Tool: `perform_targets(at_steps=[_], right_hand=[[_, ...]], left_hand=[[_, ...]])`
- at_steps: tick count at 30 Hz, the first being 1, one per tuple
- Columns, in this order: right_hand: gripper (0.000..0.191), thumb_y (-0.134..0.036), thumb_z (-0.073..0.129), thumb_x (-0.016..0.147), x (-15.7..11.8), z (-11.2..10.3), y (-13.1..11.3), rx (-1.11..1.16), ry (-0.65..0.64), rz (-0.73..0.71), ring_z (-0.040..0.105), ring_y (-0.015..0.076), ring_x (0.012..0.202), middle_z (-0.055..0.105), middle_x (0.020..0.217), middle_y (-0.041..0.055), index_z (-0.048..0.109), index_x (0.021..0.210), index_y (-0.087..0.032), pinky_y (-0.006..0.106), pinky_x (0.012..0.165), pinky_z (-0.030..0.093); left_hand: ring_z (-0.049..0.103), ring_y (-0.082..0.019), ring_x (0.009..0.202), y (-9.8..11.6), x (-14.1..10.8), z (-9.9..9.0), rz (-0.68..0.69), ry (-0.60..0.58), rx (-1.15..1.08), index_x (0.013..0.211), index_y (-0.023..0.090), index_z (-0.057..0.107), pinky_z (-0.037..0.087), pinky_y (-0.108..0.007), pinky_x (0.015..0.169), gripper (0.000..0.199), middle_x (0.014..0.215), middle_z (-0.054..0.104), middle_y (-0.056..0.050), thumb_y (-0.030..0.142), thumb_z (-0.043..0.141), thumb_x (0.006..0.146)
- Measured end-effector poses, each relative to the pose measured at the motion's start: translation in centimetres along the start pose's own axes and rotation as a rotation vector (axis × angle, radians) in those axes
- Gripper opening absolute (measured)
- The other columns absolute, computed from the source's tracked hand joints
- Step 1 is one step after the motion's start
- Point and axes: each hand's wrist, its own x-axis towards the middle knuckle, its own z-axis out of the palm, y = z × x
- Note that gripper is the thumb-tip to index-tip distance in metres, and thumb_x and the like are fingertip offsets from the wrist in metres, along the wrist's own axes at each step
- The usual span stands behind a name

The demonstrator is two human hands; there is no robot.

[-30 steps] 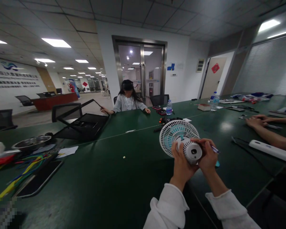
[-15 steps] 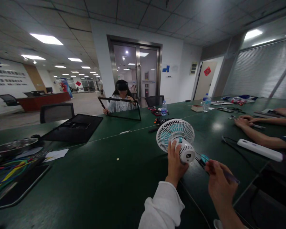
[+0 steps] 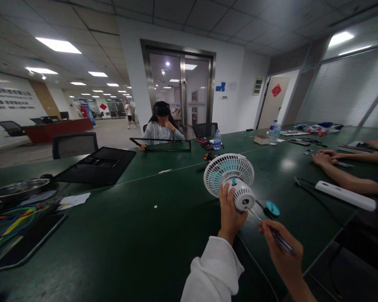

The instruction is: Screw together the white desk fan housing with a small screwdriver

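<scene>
A white fan with a round grille and turquoise blades is tilted, its motor housing facing me. My left hand is wrapped round the housing from the left and below. In my right hand is a screwdriver, pinched by its translucent dark handle. Its thin shaft points up and left, with the tip at the rear of the housing beside a dark round opening. Whether the tip sits in a screw cannot be made out. Behind the right hand a turquoise round cap lies on the table by a black cable.
On the green table are a white power strip, a water bottle, a black panel, a metal bowl and coloured wires. Across sits a person with a black frame. Another person's hands rest at right.
My right hand has moved left and down, bringing the screwdriver tip to the fan's rear. The turquoise cap beside it now shows clearly. Across the table, the black frame has been lowered flatter.
</scene>
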Motion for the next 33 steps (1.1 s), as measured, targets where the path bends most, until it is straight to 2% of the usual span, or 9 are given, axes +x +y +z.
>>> perform_targets(at_steps=[7,10,13,15,19,24,28,33], right_hand=[[0.008,-0.02,0.058,0.079,-0.3,0.0,0.3,-0.047,-0.011,-0.131,0.065,0.0159,0.061,0.068,0.075,0.0027,0.063,0.085,-0.02,0.027,0.06,0.054],[0.011,-0.015,0.06,0.077,-0.2,0.0,0.7,-0.062,-0.006,-0.274,0.067,0.0163,0.065,0.07,0.076,0.003,0.064,0.086,-0.021,0.027,0.064,0.056],[0.019,-0.011,0.059,0.076,-0.1,-0.1,0.8,-0.111,-0.061,-0.431,0.069,0.0181,0.072,0.071,0.082,0.0044,0.065,0.091,-0.021,0.029,0.068,0.058],[0.02,-0.011,0.059,0.076,0.3,-0.3,0.6,-0.127,-0.092,-0.458,0.069,0.0186,0.072,0.071,0.082,0.0045,0.064,0.091,-0.022,0.029,0.068,0.058],[0.011,-0.014,0.059,0.077,2.0,-1.0,-0.7,-0.097,-0.131,-0.36,0.068,0.0168,0.066,0.07,0.075,0.0028,0.064,0.083,-0.022,0.025,0.065,0.056],[0.006,-0.021,0.057,0.078,4.5,-2.1,-1.6,-0.062,-0.308,-0.251,0.066,0.0151,0.062,0.069,0.071,0.0023,0.063,0.079,-0.021,0.022,0.06,0.053],[0.013,-0.028,0.055,0.08,6.0,-2.6,-1.5,-0.057,-0.467,-0.131,0.062,0.0139,0.056,0.065,0.064,0.0012,0.063,0.072,-0.02,0.022,0.056,0.049],[0.025,-0.039,0.057,0.078,8.0,-2.7,-1.7,-0.009,-0.603,0.023,0.06,0.0146,0.052,0.064,0.057,0.0021,0.064,0.065,-0.018,0.023,0.051,0.047]], left_hand=[[0.018,-0.033,0.136,-0.2,0.0,0.1,0.052,0.042,-0.042,0.13,0.02,0.02,0.025,-0.054,0.107,0.082,0.142,0.027,-0.017,0.011,0.062,0.06],[0.019,-0.034,0.136,-0.4,-0.1,0.4,0.074,0.074,-0.05,0.13,0.018,0.022,0.027,-0.056,0.106,0.081,0.141,0.028,-0.018,0.011,0.062,0.06],[0.018,-0.034,0.136,-0.5,-0.2,0.6,0.088,0.091,-0.053,0.131,0.017,0.021,0.027,-0.057,0.106,0.081,0.141,0.026,-0.018,0.01,0.061,0.061],[0.018,-0.034,0.136,-0.5,-0.2,0.6,0.09,0.087,-0.052,0.131,0.018,0.02,0.026,-0.057,0.106,0.081,0.142,0.026,-0.018,0.01,0.061,0.061],[0.017,-0.035,0.136,-0.5,-0.1,0.5,0.099,0.083,-0.065,0.132,0.019,0.019,0.026,-0.058,0.106,0.083,0.142,0.025,-0.018,0.009,0.06,0.061],[0.019,-0.035,0.135,-0.6,-0.2,0.6,0.094,0.12,-0.072,0.133,0.018,0.02,0.028,-0.058,0.105,0.083,0.14,0.027,-0.019,0.008,0.061,0.061],[0.02,-0.035,0.135,-0.6,-0.3,0.7,0.094,0.134,-0.066,0.132,0.017,0.021,0.029,-0.058,0.105,0.084,0.139,0.029,-0.02,0.008,0.062,0.061],[0.023,-0.035,0.134,-0.6,-0.2,0.8,0.077,0.146,-0.063,0.131,0.017,0.022,0.03,-0.057,0.105,0.084,0.139,0.031,-0.02,0.007,0.064,0.059]])
